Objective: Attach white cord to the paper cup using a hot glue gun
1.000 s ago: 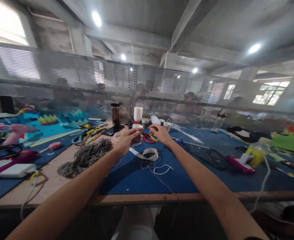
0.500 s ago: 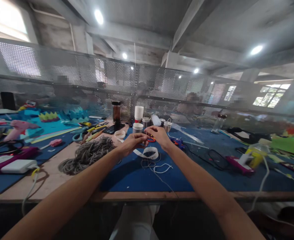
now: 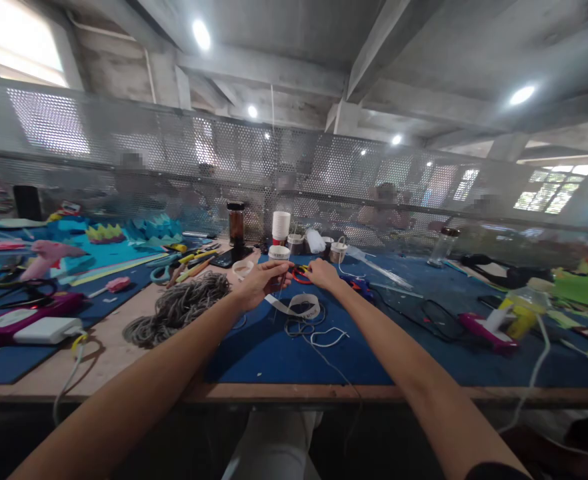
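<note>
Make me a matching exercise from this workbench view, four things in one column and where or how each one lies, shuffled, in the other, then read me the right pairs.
Things:
1. gray cord bundle
2. lettered white ribbon
3. stack of white cups
4. pink glue gun

Places and states:
A. curled on the blue mat, between the forearms
B. on the far left side of the picture
C. heaped beside the left forearm
D. upright, just right of the dark-lidded jar

Pairs: 1-C, 2-A, 3-D, 4-B.

mat open in front — white ribbon, cups block ahead, cord heap left
</note>
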Demonstrator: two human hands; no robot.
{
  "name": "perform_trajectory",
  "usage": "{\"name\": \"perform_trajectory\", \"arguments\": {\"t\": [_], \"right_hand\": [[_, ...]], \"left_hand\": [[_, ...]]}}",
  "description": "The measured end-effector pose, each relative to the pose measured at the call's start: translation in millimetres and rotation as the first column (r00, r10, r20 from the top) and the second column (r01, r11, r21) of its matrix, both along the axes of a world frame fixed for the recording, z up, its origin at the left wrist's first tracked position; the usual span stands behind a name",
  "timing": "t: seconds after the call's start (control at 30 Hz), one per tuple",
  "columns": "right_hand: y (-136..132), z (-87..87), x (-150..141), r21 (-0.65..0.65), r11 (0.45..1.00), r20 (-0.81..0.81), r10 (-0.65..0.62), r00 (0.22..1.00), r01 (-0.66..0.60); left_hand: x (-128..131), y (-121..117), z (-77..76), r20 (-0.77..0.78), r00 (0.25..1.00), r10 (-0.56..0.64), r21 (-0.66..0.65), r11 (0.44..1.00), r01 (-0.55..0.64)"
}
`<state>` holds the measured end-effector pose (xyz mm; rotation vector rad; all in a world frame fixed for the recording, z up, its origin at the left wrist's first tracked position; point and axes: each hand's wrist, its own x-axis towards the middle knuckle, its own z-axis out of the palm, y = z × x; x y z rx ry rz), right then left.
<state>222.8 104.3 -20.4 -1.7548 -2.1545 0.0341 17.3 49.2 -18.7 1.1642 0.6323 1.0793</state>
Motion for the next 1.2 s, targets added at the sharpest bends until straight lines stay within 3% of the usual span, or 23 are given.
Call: {"name": "perform_trajectory", "arguments": {"t": [0.17, 0.3, 0.47, 0.73, 0.9, 0.93, 1.0, 1.03, 1.07, 1.13, 1.2], "right_hand": [[20, -8.0, -11, -0.089, 0.994, 0.183, -0.051, 0.982, 0.068], [31, -1.4, -15, -0.135, 0.987, 0.244, -0.054, 0.968, 0.089], [25, 10.5, -8, -0.156, 0.981, 0.234, -0.079, 0.969, 0.118], [-11, 36.2, 37, -0.192, 0.972, 0.046, -0.127, 0.991, 0.133], [-59, 34.3, 60, -0.208, 0.977, -0.241, -0.008, 0.971, -0.043], [-68, 30.5, 57, -0.192, 0.975, -0.344, 0.04, 0.938, -0.112], [-84, 22.5, 45, -0.052, 0.944, -0.77, 0.169, 0.615, -0.325], [-90, 19.1, 37, 0.014, 0.925, -0.855, 0.208, 0.475, -0.38], [-95, 16.6, 29, 0.065, 0.912, -0.894, 0.233, 0.382, -0.405], [-100, 14.1, 13, 0.119, 0.915, -0.92, 0.248, 0.303, -0.386], [-101, 13.4, 2, 0.143, 0.929, -0.921, 0.252, 0.298, -0.342]], "left_hand": [[0, 0, 1.1, 0.026, 1.0, 0.006, -0.002, 1.0, -0.006], [-1, 2, 0.4, 0.025, 1.0, 0.007, -0.001, 1.0, -0.007], [-5, 9, -4.1, 0.05, 0.998, 0.033, -0.011, 0.999, -0.032], [-7, 10, -1.8, 0.055, 0.995, 0.088, -0.012, 0.996, -0.088], [-2, 2, 3.3, 0.026, 1.0, 0.007, -0.037, 0.999, -0.006], [0, 0, 3.4, 0.009, 0.999, -0.035, -0.04, 0.999, 0.036], [4, -3, 2.2, -0.032, 0.992, -0.125, -0.035, 0.992, 0.124], [6, -4, 1.1, -0.054, 0.985, -0.165, -0.028, 0.986, 0.163], [8, -5, -0.1, -0.074, 0.978, -0.197, -0.022, 0.98, 0.196], [10, -7, -2.8, -0.107, 0.965, -0.238, -0.014, 0.971, 0.237], [11, -8, -5.0, -0.125, 0.959, -0.255, -0.011, 0.967, 0.256]]}}
